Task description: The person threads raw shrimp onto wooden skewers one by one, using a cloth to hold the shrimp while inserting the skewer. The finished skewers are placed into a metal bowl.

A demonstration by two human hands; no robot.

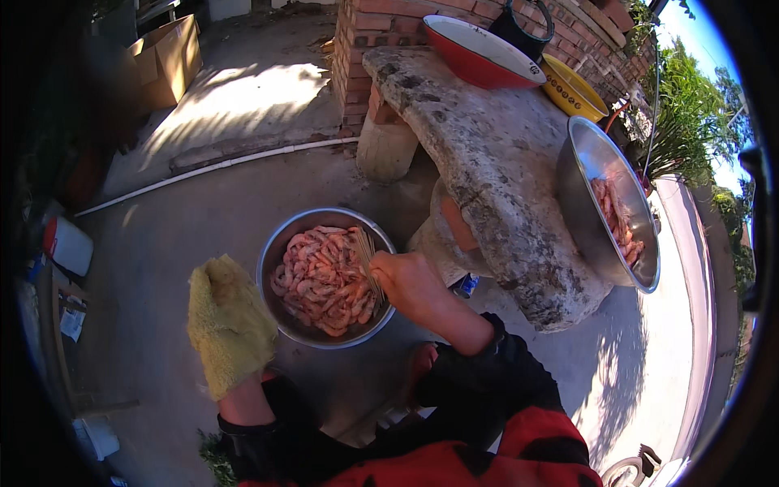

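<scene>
A steel bowl [265,275] full of shelled-looking pink shrimp [325,277] sits before me. Along its right inner side lies a bundle of thin wooden skewers [367,259]. My right hand [401,277] reaches over the rim with its fingers pinched at the skewers; how many they grip is hidden. A yellow terry cloth or mitt [231,316] covers my left hand, leaving only the wrist [246,403] bare. That hand is held left of the bowl, its fingers hidden.
A rough stone slab table [462,140] at right bears a larger steel bowl [572,201] with more shrimp, a red enamel basin [468,58], a yellow basin [569,91] and a black bucket [517,30]. A white pipe [243,159] crosses the ground near a cardboard box [167,61].
</scene>
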